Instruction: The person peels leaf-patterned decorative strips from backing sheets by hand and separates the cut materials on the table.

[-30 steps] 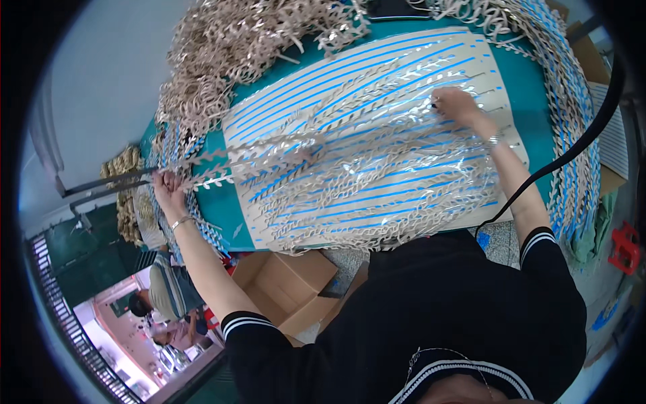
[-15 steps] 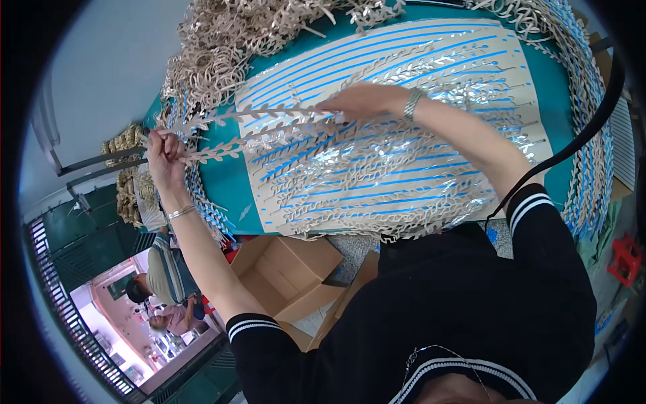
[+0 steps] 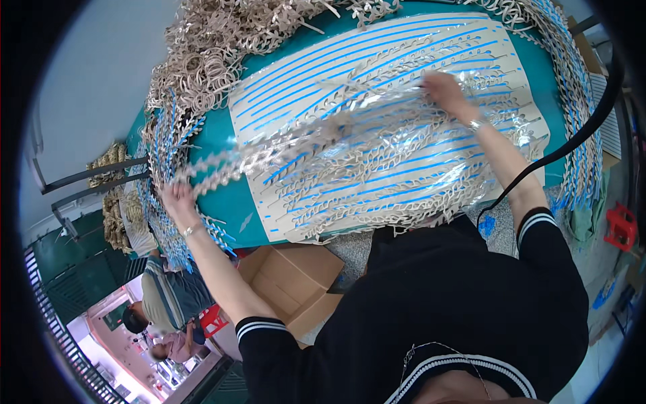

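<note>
My left hand (image 3: pixel 180 200), off the table's left side, is closed around the ends of pale leaf-cut strips (image 3: pixel 269 158). These strips stretch to the right in a blurred, slightly raised bundle. Over the upper right of a beige sheet with blue stripes (image 3: pixel 269 87) is my right hand (image 3: pixel 447 94), near the strips' far end. Motion smears its fingers, so its hold is unclear. More leaf-shaped strips (image 3: pixel 397 192) lie in rows across the sheet, partly under shiny clear film (image 3: pixel 464 161).
The sheet rests on a green table (image 3: pixel 225 215). A tangled heap of beige offcuts (image 3: pixel 208 50) sits at the far left. Strips hang over the right edge (image 3: pixel 572 101). A black cable (image 3: pixel 572 151) crosses at right. Below stands an open cardboard box (image 3: pixel 289 276); two people are at lower left.
My left hand has moved down and slightly right, keeping hold of the strips. My right hand has swept to the right across the sheet. The strip bundle now slants and blurs.
</note>
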`<action>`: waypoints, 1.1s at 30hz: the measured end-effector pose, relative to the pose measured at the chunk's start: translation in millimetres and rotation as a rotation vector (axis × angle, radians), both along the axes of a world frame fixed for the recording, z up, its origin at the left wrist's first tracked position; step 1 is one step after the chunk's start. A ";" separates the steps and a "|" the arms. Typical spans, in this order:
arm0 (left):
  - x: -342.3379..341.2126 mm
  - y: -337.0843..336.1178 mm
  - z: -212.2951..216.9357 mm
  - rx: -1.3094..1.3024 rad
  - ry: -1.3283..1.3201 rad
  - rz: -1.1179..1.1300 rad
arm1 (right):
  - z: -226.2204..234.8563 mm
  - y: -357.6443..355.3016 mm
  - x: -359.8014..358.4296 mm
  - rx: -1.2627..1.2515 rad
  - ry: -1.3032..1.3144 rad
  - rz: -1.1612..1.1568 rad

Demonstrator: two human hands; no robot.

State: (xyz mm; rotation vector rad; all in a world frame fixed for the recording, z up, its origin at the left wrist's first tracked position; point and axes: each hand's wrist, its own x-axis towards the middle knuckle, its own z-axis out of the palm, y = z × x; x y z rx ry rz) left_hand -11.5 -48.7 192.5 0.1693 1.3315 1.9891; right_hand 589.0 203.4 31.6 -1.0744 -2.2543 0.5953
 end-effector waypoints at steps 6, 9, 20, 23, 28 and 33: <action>-2.0 -12.6 35.6 -0.107 0.098 -0.235 | 21.9 -14.1 29.3 -0.104 -0.264 -0.040; 40.1 16.5 59.8 -0.077 0.130 -0.277 | 57.7 -32.9 -16.6 0.403 -0.467 -0.150; 1.5 16.3 54.6 -0.138 0.094 -0.234 | 39.6 -71.6 -98.5 0.089 -0.525 0.275; -8.9 18.3 13.4 -0.347 0.010 -0.173 | 33.9 -67.7 -72.9 0.196 -0.332 0.279; -147.7 -75.1 16.8 -0.543 0.110 0.327 | 0.3 -44.6 -12.7 0.026 -0.554 0.058; -56.4 -18.8 65.6 -0.177 0.211 -0.204 | 47.1 -56.6 -18.2 -0.275 -0.285 0.146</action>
